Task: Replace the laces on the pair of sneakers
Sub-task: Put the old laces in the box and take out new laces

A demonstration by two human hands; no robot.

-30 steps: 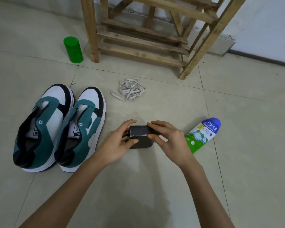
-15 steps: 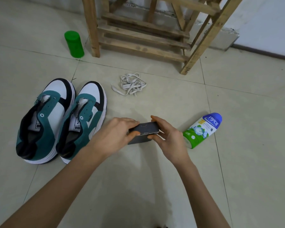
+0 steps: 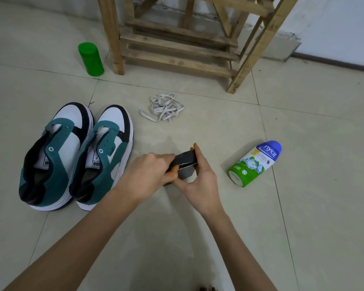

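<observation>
Small dark grey cardboard box (image 3: 185, 164), just above the floor at centre, long axis left-right, held between both hands. Left hand (image 3: 149, 171): fingers curled over the box's left end, thumb under. Right hand (image 3: 200, 181): forefinger on the far edge, thumb on the near side, pinching the right end.

Pair of teal, white and black sneakers (image 3: 105, 156): left of the grip, toes pointing far, eyelets bare. Nearer the left hand.

Loose heap of pale flat laces (image 3: 165, 107): on the tiled floor (image 3: 303, 206), far of the box, apart from it.

Since half a second ago: the box's top panel sits tilted off the body, a pale edge showing beneath. Judged: opening under way, contents not visible.

Further out: green-and-white bottle with blue cap (image 3: 254, 163) lying right; green plastic cylinder (image 3: 90, 59) and bare wooden frame (image 3: 177, 45) far.
</observation>
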